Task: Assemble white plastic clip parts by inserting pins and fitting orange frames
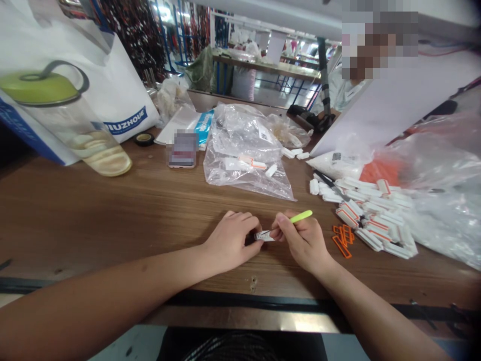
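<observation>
Tabletop [112,215] of brown wood grain lies before me, with a clear plastic bag [240,128] crumpled towards its far side. Loose pieces edged in orange [259,165] show at the bag's near part, in it or on it, I cannot tell which. Left of the bag sit a phone [183,149] and a blue-and-white packet [204,125]; further left stand a white carrier bag [120,85] and a green-lidded bottle [71,120]. Right of it, a heap of white pieces [376,215] has orange frames [341,240] just beside. Beyond it the room holds long benches [270,67] and, off to the left, dark shiny strips [131,40] hanging.

Nearer me than the bag, my left hand [233,238] is curled, thumb and fingers pinching one end of a small white piece [267,235]. My right hand [302,243] is closed in a pen-like grip round a tool with a yellow-green handle [302,216], its thin tip at that piece; whether it touches, I cannot tell.
</observation>
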